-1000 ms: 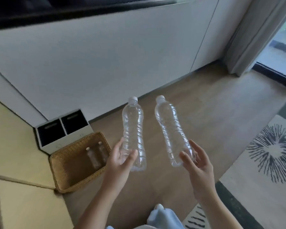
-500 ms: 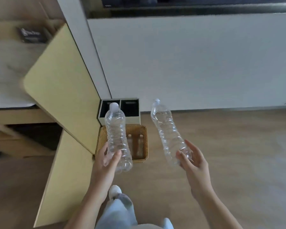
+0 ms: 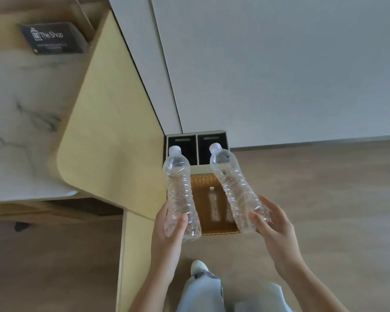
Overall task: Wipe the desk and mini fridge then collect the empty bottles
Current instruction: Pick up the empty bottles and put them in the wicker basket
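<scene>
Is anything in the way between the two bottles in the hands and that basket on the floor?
Nothing visible is. The left hand grips one bottle and the right hand holds the other bottle, both over the open woven basket. Two small bottles already lie inside it.

We can read just 1 piece of writing: the words "The Shop", in white letters on a dark card [image 3: 52, 38] that sits toward the back of the marble desk [image 3: 20, 131]. Just left of the words there is a small white sign, too blurred for us to name. Under the words run lines of smaller white print, which we cannot read. A tiny white mark near the card's lower left corner is also unreadable.
</scene>
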### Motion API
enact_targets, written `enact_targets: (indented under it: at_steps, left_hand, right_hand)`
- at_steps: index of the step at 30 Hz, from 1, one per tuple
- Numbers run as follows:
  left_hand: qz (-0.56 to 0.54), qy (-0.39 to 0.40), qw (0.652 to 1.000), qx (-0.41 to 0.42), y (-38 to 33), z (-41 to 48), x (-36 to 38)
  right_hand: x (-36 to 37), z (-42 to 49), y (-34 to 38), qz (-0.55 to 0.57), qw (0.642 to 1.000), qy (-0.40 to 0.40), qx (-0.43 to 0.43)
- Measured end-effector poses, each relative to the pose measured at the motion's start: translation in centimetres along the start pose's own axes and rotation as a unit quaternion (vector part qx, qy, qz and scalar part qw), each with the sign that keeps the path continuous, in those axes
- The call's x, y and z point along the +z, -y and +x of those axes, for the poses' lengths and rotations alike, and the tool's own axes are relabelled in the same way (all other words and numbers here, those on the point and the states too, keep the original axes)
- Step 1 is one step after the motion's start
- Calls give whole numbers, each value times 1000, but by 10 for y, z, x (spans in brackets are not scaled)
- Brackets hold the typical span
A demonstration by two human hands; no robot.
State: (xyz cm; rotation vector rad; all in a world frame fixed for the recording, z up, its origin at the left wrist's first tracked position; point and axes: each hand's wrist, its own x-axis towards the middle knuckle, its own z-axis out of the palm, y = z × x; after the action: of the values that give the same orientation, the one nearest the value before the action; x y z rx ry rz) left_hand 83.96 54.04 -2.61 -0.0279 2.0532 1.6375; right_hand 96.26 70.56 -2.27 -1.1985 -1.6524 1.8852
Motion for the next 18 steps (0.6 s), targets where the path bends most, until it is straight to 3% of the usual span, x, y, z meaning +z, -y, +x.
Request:
enact_targets:
  at_steps: [10,18]
  left_hand:
    - [-12,-49,995,-85,95,138,43]
    - [60,-24,992,-112,218,222,77]
  right_hand:
    - [52,125,-111,0,994,-41,99]
    - [70,210,-239,-15,989,-26,148]
